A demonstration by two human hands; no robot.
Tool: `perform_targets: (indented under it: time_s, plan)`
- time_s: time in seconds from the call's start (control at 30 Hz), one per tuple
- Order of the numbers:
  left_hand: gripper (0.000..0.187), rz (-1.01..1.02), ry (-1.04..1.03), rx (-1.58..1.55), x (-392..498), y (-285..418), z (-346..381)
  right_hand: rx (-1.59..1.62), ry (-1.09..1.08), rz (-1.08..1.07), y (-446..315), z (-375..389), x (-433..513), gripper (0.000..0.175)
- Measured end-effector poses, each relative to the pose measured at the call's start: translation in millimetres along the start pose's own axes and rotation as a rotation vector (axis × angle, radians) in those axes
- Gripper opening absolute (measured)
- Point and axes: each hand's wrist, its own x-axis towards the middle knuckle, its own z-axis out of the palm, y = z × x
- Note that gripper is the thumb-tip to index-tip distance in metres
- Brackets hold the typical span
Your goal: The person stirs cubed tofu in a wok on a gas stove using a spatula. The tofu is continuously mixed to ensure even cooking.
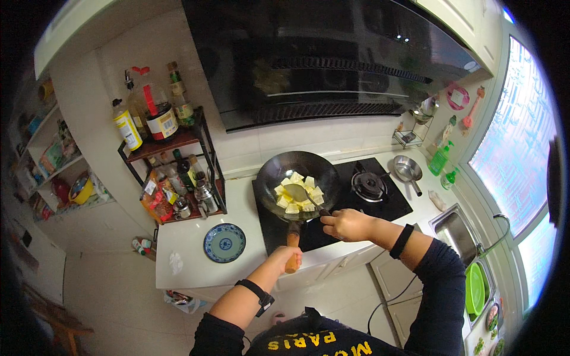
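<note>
A dark wok sits on the left burner of the black glass gas hob. My left hand grips its wooden handle, which points towards me. Pale yellow chunks of food, possibly tofu, lie heaped in the middle of the wok. Held by its dark handle in my right hand, a metal spatula or ladle rests its head among the chunks. My right fingers close around the handle just beyond the wok's near right rim.
Left of the hob lies a blue-patterned plate. A two-tier rack of bottles stands behind it. The bare right burner, a small steel pan and the sink are to the right. A black range hood overhangs the hob.
</note>
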Motion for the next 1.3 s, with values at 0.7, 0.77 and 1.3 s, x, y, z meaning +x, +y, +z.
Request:
perform_targets:
  time_s: [0.7,0.77,1.3]
  plan:
    - [0.011,-0.013,0.033,-0.006,-8,2,4,0.06,-0.081,-0.093,0,-24,-20,0.015]
    - [0.011,-0.029,0.018,-0.015,-7,3,4,0.072,-0.036,-0.064,-5,-33,-25,0.014]
    - [0.013,-0.009,0.007,-0.031,1,-1,-2,0.095,0.01,-0.041,-14,-4,7,0.012]
